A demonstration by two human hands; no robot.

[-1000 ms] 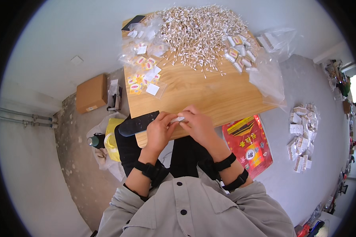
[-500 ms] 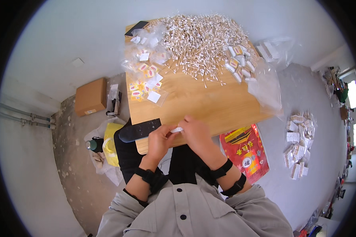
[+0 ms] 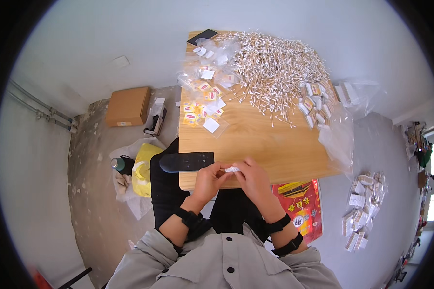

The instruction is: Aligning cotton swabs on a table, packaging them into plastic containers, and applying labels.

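Left hand [image 3: 208,179] and right hand [image 3: 253,179] meet at near edge of wooden table [image 3: 275,144], both pinching 1 small white packet [image 3: 232,169] between fingertips. Black flat device [image 3: 187,162] lies just left of hands on table edge. Heap of cotton swabs [image 3: 275,67] at far side; small sachets [image 3: 202,108] far left. Cardboard box [image 3: 128,106] on floor.

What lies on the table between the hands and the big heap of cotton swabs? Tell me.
In the head view, bare wood of the table: nothing lies between the hands, left hand and right hand, holding a small white packet, and the swab heap.
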